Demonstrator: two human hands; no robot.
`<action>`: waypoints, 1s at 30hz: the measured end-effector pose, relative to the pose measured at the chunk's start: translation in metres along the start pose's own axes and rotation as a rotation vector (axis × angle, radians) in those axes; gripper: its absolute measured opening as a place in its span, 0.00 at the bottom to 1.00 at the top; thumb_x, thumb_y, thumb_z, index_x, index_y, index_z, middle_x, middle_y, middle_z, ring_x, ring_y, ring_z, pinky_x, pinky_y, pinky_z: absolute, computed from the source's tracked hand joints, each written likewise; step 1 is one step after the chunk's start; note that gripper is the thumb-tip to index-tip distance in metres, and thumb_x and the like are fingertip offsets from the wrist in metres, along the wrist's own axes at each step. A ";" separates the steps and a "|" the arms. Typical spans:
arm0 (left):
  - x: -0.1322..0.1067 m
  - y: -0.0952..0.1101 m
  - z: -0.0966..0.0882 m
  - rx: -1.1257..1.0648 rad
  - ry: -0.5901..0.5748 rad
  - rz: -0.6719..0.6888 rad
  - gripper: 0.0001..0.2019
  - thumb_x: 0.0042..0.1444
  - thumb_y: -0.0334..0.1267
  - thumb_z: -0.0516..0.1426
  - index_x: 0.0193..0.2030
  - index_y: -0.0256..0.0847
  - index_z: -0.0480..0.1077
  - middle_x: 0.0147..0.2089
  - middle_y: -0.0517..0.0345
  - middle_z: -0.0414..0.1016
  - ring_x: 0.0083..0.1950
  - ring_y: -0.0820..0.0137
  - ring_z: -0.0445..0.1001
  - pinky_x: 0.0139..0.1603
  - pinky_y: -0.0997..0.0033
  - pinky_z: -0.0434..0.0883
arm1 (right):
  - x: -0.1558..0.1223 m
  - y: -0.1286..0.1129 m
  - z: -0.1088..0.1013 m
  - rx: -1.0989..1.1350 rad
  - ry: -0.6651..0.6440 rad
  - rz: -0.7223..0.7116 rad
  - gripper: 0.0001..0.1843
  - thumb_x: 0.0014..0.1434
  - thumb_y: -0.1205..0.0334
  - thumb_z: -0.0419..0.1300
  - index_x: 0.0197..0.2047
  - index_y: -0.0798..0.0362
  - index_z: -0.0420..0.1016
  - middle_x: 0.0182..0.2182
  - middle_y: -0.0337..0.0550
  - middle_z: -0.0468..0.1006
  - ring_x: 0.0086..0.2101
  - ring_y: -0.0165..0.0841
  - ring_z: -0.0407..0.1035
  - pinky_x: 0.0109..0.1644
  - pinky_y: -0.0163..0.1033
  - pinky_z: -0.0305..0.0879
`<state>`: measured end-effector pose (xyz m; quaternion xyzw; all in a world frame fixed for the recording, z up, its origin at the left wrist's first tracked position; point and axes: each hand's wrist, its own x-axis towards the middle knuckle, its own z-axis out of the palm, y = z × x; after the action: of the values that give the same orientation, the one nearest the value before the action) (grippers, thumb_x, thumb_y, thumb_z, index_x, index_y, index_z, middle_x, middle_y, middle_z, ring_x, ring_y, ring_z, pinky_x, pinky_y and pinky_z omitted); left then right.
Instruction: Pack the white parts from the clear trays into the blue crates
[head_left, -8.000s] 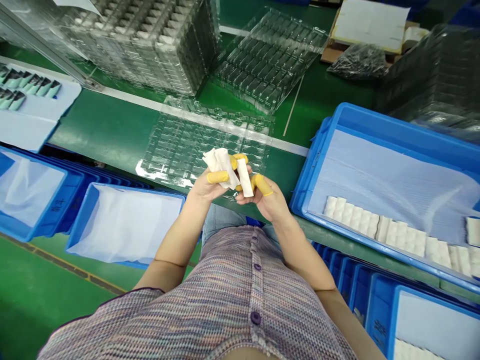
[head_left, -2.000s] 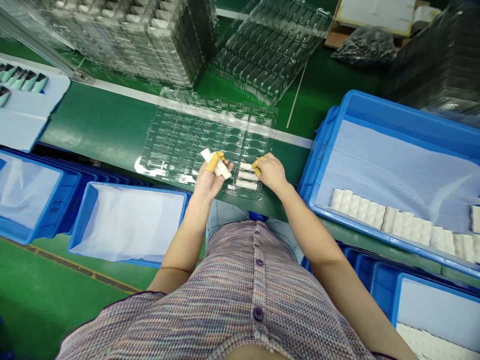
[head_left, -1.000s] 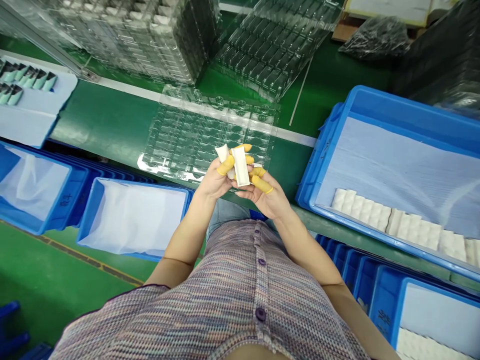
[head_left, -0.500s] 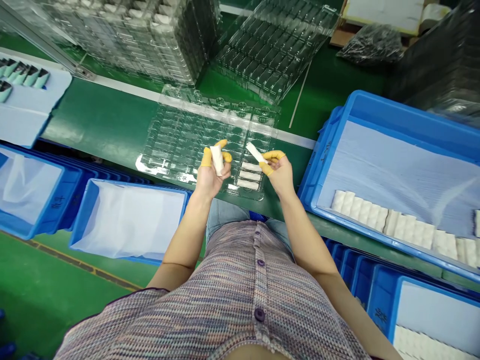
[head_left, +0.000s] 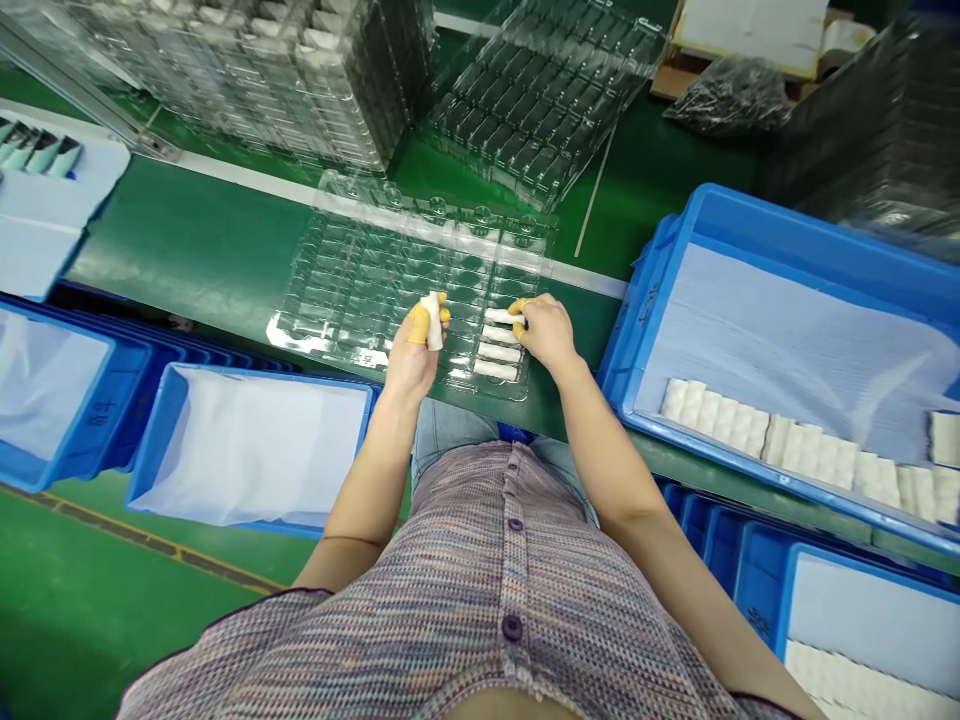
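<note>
Yellow finger cots cover some fingers of both hands. My left hand point(head_left: 417, 345) is closed around a white cylindrical piece point(head_left: 433, 322), held upright over the clear plastic tray point(head_left: 330, 270). My right hand point(head_left: 546, 330) pinches the end of another white piece point(head_left: 501, 315), which lies at a slot in the tray's right column. Below it, in the same column, several like white pieces point(head_left: 496, 352) lie side by side in their slots. What exactly the pieces are cannot be made out.
A blue bin point(head_left: 701, 215) at right holds rows of white pieces point(head_left: 814, 455) on a liner. Another blue bin point(head_left: 139, 485) sits lower left. Behind stand a tall stack of filled clear trays point(head_left: 330, 100) and more clear trays point(head_left: 547, 100). Teal-and-black parts point(head_left: 52, 150) lie far left.
My right hand has lowered its white piece from a slant above the tray into line with the row. My left hand still holds its piece, turned slightly.
</note>
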<state>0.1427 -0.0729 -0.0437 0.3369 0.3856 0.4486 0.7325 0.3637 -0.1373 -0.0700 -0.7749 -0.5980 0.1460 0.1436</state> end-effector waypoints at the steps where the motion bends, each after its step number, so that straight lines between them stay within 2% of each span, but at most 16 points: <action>1: 0.001 -0.003 -0.001 0.040 -0.019 0.040 0.19 0.61 0.54 0.66 0.50 0.43 0.80 0.46 0.53 0.82 0.42 0.73 0.78 0.46 0.75 0.74 | 0.002 0.000 0.000 -0.018 -0.017 0.003 0.16 0.59 0.71 0.59 0.49 0.55 0.82 0.45 0.54 0.84 0.53 0.50 0.68 0.55 0.51 0.64; 5: 0.000 -0.008 0.000 0.146 -0.123 0.116 0.29 0.59 0.57 0.67 0.63 0.50 0.73 0.51 0.52 0.82 0.45 0.68 0.81 0.48 0.69 0.76 | 0.004 -0.005 0.001 -0.014 -0.023 0.033 0.12 0.60 0.71 0.59 0.41 0.55 0.84 0.44 0.57 0.84 0.54 0.52 0.66 0.56 0.55 0.63; 7: -0.003 -0.007 0.003 0.165 -0.152 0.120 0.31 0.60 0.57 0.65 0.68 0.54 0.68 0.53 0.52 0.82 0.47 0.67 0.82 0.50 0.67 0.78 | -0.002 -0.012 0.001 0.097 0.036 0.066 0.10 0.61 0.71 0.59 0.39 0.55 0.83 0.44 0.56 0.84 0.56 0.52 0.66 0.60 0.57 0.62; 9: -0.007 -0.005 0.008 0.152 -0.167 0.121 0.30 0.62 0.57 0.64 0.68 0.55 0.66 0.55 0.54 0.81 0.52 0.65 0.83 0.55 0.64 0.78 | -0.015 -0.023 0.003 0.392 0.093 0.109 0.08 0.62 0.67 0.61 0.41 0.53 0.82 0.46 0.52 0.84 0.55 0.49 0.69 0.61 0.56 0.65; 10: -0.010 -0.004 0.011 0.133 -0.178 0.117 0.29 0.63 0.56 0.64 0.68 0.55 0.66 0.56 0.54 0.81 0.54 0.64 0.83 0.58 0.62 0.78 | -0.023 -0.030 0.003 0.614 0.076 0.133 0.07 0.63 0.63 0.62 0.42 0.52 0.81 0.46 0.50 0.84 0.53 0.46 0.72 0.60 0.54 0.68; 11: -0.012 -0.002 0.014 0.110 -0.192 0.106 0.27 0.63 0.55 0.63 0.66 0.54 0.67 0.56 0.55 0.81 0.55 0.63 0.83 0.61 0.60 0.77 | -0.031 -0.037 0.003 0.865 0.013 0.156 0.08 0.64 0.58 0.63 0.44 0.50 0.80 0.46 0.47 0.84 0.49 0.43 0.76 0.57 0.52 0.72; 13: -0.018 0.001 0.020 0.063 -0.233 0.068 0.25 0.64 0.54 0.63 0.64 0.51 0.67 0.55 0.55 0.82 0.57 0.61 0.83 0.62 0.56 0.78 | -0.049 -0.051 0.002 1.352 -0.200 0.197 0.15 0.63 0.47 0.66 0.46 0.48 0.78 0.44 0.43 0.85 0.42 0.37 0.79 0.50 0.47 0.78; 15: -0.022 0.005 0.026 0.031 -0.291 0.025 0.24 0.64 0.53 0.63 0.63 0.49 0.68 0.56 0.53 0.82 0.58 0.58 0.82 0.58 0.56 0.80 | -0.064 -0.062 -0.002 1.680 -0.371 0.247 0.24 0.55 0.41 0.73 0.47 0.47 0.77 0.43 0.41 0.85 0.39 0.35 0.81 0.45 0.43 0.80; 16: -0.024 0.007 0.029 0.026 -0.324 0.006 0.24 0.64 0.53 0.63 0.63 0.49 0.68 0.57 0.52 0.82 0.57 0.58 0.83 0.56 0.56 0.81 | -0.069 -0.066 -0.004 1.778 -0.406 0.270 0.27 0.51 0.42 0.76 0.47 0.47 0.77 0.42 0.40 0.85 0.39 0.34 0.82 0.44 0.41 0.81; 18: -0.027 0.011 0.033 0.042 -0.384 -0.020 0.24 0.63 0.53 0.64 0.62 0.47 0.70 0.57 0.51 0.82 0.55 0.58 0.83 0.52 0.59 0.82 | -0.075 -0.069 -0.010 1.878 -0.408 0.302 0.29 0.46 0.44 0.80 0.45 0.48 0.77 0.42 0.39 0.85 0.40 0.34 0.82 0.44 0.39 0.81; 20: -0.028 0.011 0.037 0.069 -0.414 -0.025 0.26 0.63 0.55 0.64 0.63 0.47 0.71 0.59 0.49 0.82 0.53 0.60 0.84 0.49 0.62 0.82 | -0.078 -0.070 -0.013 1.888 -0.368 0.311 0.27 0.45 0.46 0.81 0.41 0.49 0.77 0.40 0.39 0.85 0.41 0.34 0.82 0.45 0.39 0.81; 23: -0.028 0.007 0.041 0.101 -0.409 0.039 0.30 0.58 0.58 0.67 0.64 0.49 0.73 0.60 0.50 0.81 0.49 0.64 0.83 0.44 0.68 0.80 | -0.079 -0.071 -0.015 1.771 -0.176 0.284 0.24 0.44 0.47 0.81 0.33 0.49 0.74 0.37 0.38 0.83 0.41 0.34 0.80 0.47 0.40 0.81; 25: -0.027 0.005 0.042 0.113 -0.401 0.085 0.31 0.55 0.58 0.69 0.63 0.48 0.74 0.54 0.52 0.83 0.44 0.68 0.83 0.42 0.71 0.79 | -0.081 -0.072 -0.015 1.662 -0.031 0.251 0.24 0.43 0.50 0.81 0.31 0.49 0.72 0.37 0.36 0.82 0.40 0.33 0.78 0.49 0.41 0.80; 26: -0.026 0.005 0.042 0.112 -0.400 0.090 0.31 0.55 0.57 0.69 0.62 0.47 0.75 0.49 0.54 0.83 0.41 0.70 0.82 0.42 0.71 0.78 | -0.082 -0.073 -0.016 1.642 -0.001 0.238 0.24 0.43 0.50 0.82 0.32 0.49 0.72 0.38 0.36 0.81 0.40 0.33 0.78 0.49 0.41 0.80; 28: -0.025 0.006 0.043 0.087 -0.407 0.071 0.30 0.57 0.57 0.68 0.61 0.46 0.75 0.42 0.57 0.82 0.36 0.73 0.79 0.42 0.71 0.78 | -0.083 -0.073 -0.018 1.710 -0.062 0.232 0.25 0.45 0.48 0.80 0.34 0.48 0.72 0.40 0.36 0.82 0.41 0.34 0.79 0.48 0.42 0.80; 30: -0.025 0.009 0.044 0.063 -0.412 0.051 0.28 0.58 0.57 0.67 0.61 0.46 0.76 0.38 0.60 0.80 0.31 0.76 0.75 0.44 0.70 0.78 | -0.085 -0.074 -0.021 1.839 -0.214 0.233 0.25 0.48 0.45 0.79 0.37 0.48 0.72 0.43 0.37 0.82 0.43 0.35 0.80 0.47 0.43 0.81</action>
<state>0.1691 -0.0990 -0.0085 0.4539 0.2331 0.3763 0.7733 0.2863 -0.2024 -0.0164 -0.3943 -0.1759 0.6463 0.6292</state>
